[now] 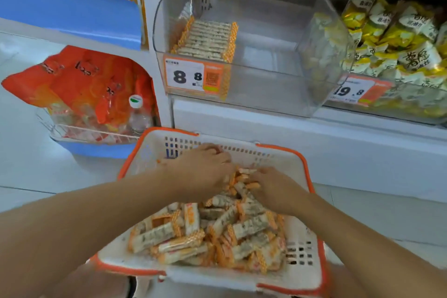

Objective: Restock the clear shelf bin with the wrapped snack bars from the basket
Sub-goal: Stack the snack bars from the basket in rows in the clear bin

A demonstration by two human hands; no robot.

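A white basket with an orange rim [302,280] sits low in front of me, full of several wrapped snack bars [169,234] with orange-checked ends. My left hand [203,167] and my right hand [273,186] both reach into the far side of the pile, fingers curled around a bunch of bars between them. Above, the clear shelf bin [266,94] holds one neat row of the same bars [205,38] at its left; the rest of its floor is bare. An orange price tag reading 8.8 [193,77] is on its front.
To the right, another clear bin [396,38] holds yellow and white packets, tagged 19.8. At the left, a wire rack on a blue base [96,145] carries an orange bag [79,80] and a bottle [137,116]. The white shelf ledge [314,138] runs behind the basket.
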